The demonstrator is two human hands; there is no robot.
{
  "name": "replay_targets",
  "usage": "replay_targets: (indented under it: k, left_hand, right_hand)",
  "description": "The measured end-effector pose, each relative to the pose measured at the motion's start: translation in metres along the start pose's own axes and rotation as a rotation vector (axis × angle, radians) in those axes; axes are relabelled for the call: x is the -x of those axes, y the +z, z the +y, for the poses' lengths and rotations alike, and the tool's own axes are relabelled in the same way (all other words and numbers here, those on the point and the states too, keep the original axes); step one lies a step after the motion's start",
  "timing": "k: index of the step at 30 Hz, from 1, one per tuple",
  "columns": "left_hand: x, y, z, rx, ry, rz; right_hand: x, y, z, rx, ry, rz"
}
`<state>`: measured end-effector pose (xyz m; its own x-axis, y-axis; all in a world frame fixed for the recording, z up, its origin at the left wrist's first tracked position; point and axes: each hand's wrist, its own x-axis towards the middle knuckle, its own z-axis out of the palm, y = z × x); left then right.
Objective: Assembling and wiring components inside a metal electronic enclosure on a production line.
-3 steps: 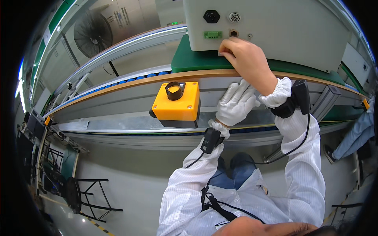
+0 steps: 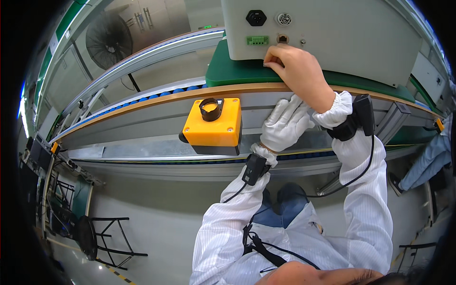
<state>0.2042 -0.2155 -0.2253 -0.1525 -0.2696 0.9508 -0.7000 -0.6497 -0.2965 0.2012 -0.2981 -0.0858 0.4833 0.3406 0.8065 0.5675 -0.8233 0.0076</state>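
Observation:
My left hand (image 2: 287,124), in a white glove, has its fingers stretched out and close together, below the wooden edge of the conveyor. It holds nothing that I can see. My bare right hand (image 2: 299,70) is pinched closed at the lower edge of a light grey metal case (image 2: 342,35). A tiny pale bit shows at its fingertips; what it is I cannot make out. Above those fingers sit a network socket (image 2: 282,39) and a green terminal connector (image 2: 257,41). A black power inlet (image 2: 256,18) and a round socket (image 2: 284,19) are higher up.
The case stands on a green board (image 2: 237,71) on the roller conveyor (image 2: 156,96). Left of my gloved hand is a yellow control box (image 2: 211,128) with a black ring. A black stool (image 2: 114,240), a fan (image 2: 109,42) and another person's leg (image 2: 427,161) are farther off.

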Motion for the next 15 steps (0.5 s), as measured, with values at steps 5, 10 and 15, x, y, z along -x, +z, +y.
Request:
replay_targets:
  k: [5,10,15]
  left_hand:
    - [-0.0012,-0.0012,0.0000,0.021,0.012,0.010]
    - [-0.0037,-0.0031,-0.0011,0.052,0.017,0.005]
    - [-0.0022,-0.0015,0.0004,0.021,0.020,0.012]
  right_hand:
    - [-0.0007,-0.0004,-0.0018,-0.041,0.018,-0.049]
    - [0.0007,-0.0008,0.0005,-0.118,0.020,-0.039]
    - [0.0008,-0.0025,0.0016,-0.137,0.017,-0.026]
